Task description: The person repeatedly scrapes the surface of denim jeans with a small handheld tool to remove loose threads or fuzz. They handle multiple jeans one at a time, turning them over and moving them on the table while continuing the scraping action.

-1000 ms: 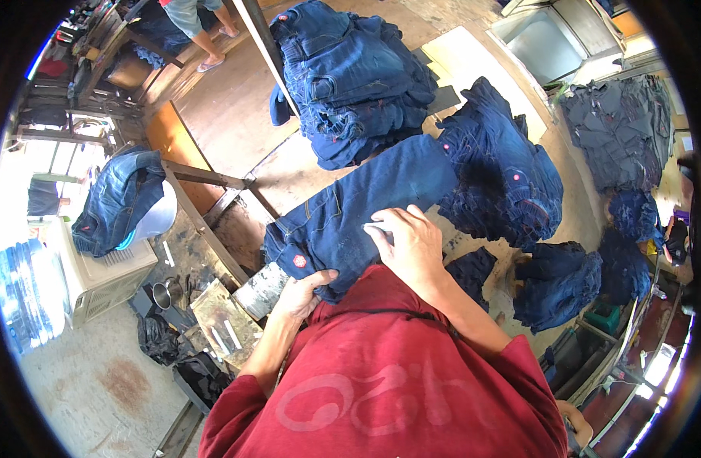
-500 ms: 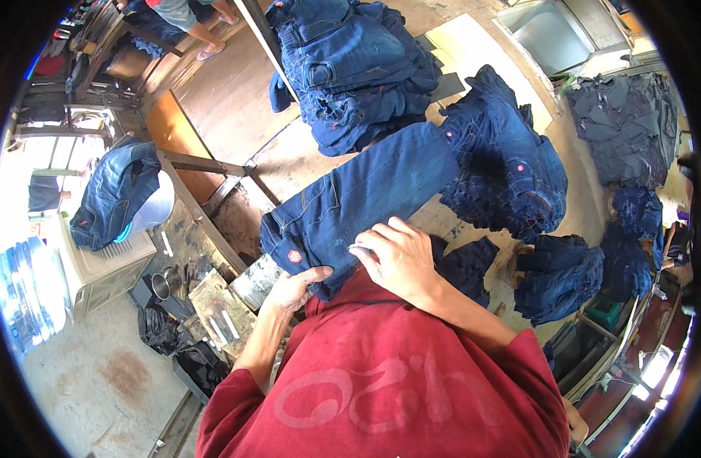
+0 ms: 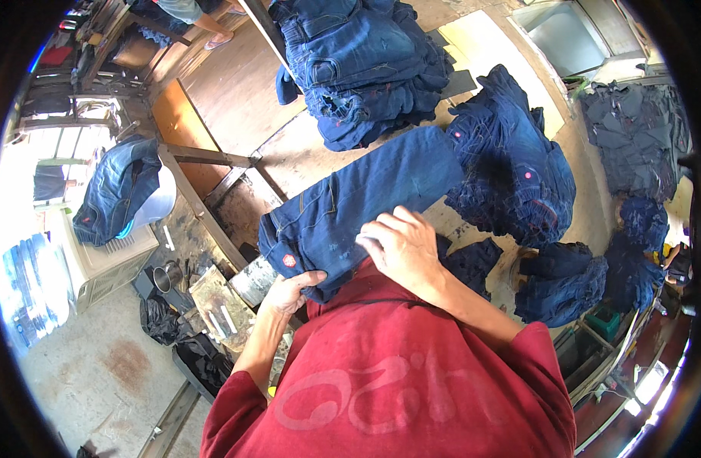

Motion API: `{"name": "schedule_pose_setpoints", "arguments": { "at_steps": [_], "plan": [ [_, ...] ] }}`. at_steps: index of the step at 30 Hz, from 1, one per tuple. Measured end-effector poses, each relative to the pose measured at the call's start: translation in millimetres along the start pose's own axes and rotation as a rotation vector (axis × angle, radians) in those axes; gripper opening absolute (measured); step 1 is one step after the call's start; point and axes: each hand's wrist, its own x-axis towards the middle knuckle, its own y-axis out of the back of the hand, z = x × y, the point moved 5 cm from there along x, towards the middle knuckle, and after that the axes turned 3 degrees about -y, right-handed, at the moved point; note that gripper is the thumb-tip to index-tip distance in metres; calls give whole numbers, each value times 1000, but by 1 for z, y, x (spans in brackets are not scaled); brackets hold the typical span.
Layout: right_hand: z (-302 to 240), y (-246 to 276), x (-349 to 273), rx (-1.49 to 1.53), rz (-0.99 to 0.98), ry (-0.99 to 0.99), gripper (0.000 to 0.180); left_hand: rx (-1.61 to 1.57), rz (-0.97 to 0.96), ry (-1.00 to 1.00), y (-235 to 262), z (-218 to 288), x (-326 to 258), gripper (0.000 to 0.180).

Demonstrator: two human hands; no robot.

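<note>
My left hand (image 3: pixel 288 291) pinches the near left corner of the folded jeans (image 3: pixel 365 195), thumb on top; they lie slantwise just beyond my red shirt (image 3: pixel 411 366). My right hand (image 3: pixel 402 248) is narrow, fingers curled over them; I can't tell whether it touches or holds anything. What the metal cup (image 3: pixel 162 280) and green container (image 3: pixel 605 324) contain is unclear.
</note>
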Motion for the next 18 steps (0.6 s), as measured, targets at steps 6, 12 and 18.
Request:
{"name": "schedule_pose_setpoints", "arguments": {
  "at_steps": [6, 12, 18],
  "plan": [
    [38, -17, 4, 91, -82, 0, 14, 104, 113, 7, 10, 11, 10, 46],
    [179, -4, 13, 215, 175, -376, 34, 345, 1231, -706, 33, 80, -7, 78],
    [217, -38, 10, 363, -83, -457, 31, 1531, 467, -1113, -153, 25, 80, 41]
  ]
}}
